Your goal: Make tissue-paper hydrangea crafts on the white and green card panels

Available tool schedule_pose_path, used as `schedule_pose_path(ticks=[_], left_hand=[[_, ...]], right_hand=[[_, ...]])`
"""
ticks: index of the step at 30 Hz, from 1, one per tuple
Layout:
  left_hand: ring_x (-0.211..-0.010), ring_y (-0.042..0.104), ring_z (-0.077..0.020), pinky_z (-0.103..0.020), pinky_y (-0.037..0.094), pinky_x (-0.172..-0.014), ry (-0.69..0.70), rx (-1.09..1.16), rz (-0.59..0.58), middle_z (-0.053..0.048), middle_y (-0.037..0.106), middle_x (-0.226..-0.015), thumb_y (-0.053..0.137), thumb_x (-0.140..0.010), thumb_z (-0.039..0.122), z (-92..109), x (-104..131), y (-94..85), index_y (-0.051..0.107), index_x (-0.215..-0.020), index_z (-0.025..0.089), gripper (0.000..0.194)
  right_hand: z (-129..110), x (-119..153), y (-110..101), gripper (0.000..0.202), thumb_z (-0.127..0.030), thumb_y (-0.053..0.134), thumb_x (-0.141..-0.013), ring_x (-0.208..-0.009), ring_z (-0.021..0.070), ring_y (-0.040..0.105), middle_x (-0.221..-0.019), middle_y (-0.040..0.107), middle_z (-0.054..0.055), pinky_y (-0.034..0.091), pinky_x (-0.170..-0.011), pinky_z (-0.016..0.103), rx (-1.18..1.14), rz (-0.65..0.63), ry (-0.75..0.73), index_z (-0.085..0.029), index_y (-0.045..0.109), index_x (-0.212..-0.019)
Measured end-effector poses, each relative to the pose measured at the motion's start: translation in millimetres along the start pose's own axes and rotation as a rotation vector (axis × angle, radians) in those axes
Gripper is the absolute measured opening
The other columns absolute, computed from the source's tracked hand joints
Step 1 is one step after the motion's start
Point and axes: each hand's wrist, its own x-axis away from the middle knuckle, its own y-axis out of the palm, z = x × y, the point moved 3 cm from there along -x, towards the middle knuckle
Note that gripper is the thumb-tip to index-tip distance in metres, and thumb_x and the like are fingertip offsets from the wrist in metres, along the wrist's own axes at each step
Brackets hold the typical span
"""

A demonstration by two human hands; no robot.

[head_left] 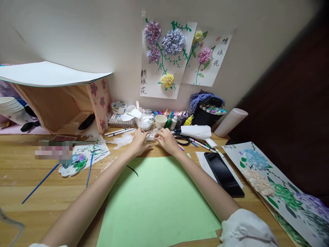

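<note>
Both arms reach over a large green sheet point(161, 202) that lies on the wooden table. My left hand point(140, 142) is beyond the sheet's far edge, its thumb apart from the fingers, touching one side of a small whitish, see-through piece point(150, 136). My right hand point(166, 140) has bent fingers close to the other side of that piece; whether it grips it is too small to tell. A short dark curved line point(132, 170) marks the sheet's upper left. Behind my hands stand a paper cup point(160, 121) and a bowl of white material point(144, 121).
Paint bottles point(174, 121) line the wall. Markers and black scissors point(183, 140) lie right of my hands, near a phone point(224, 174). Left are a paint palette point(74, 166), blue brushes point(41, 183) and an open box point(61, 109). Flower artwork point(272, 185) lies at right.
</note>
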Motion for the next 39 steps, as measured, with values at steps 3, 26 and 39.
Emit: schedule_pose_path(ticks=[3, 26, 39], left_hand=[[-0.101, 0.043, -0.0273, -0.042, 0.041, -0.087, 0.016, -0.026, 0.031, -0.009, 0.042, -0.103, 0.076, -0.06, 0.029, -2.3, -0.3, -1.6, 0.057, -0.113, 0.019, 0.057], [-0.087, 0.045, -0.0226, -0.035, 0.039, -0.078, 0.099, 0.009, -0.071, -0.007, 0.051, -0.091, 0.043, -0.088, 0.034, 21.6, -8.6, -43.3, 0.059, -0.084, 0.018, 0.023], [-0.088, 0.044, -0.0203, -0.031, 0.037, -0.081, 0.192, 0.2, -0.227, -0.005, 0.047, -0.087, 0.044, -0.087, 0.041, 45.1, -4.0, -50.3, 0.057, -0.08, 0.016, 0.029]], right_hand=[[-1.3, -0.6, -1.9, 0.004, -0.017, 0.058, -0.082, -0.083, 0.0197, 0.05, -0.083, 0.062, 0.006, 0.041, -0.072, 0.03, -0.034, -0.009, -0.034, -0.018, 0.062, -0.081], [-37.4, -8.6, -44.2, 0.006, -0.023, 0.054, -0.085, -0.08, 0.0193, 0.049, -0.082, 0.06, 0.005, 0.039, -0.074, 0.03, -0.3, 0.08, -0.18, -0.02, 0.059, -0.083], [-34.1, -7.0, -68.0, 0.02, -0.028, 0.06, -0.082, -0.068, 0.0152, 0.052, -0.075, 0.059, 0.002, 0.037, -0.066, 0.026, -0.228, -0.079, -0.207, -0.023, 0.068, -0.099]])
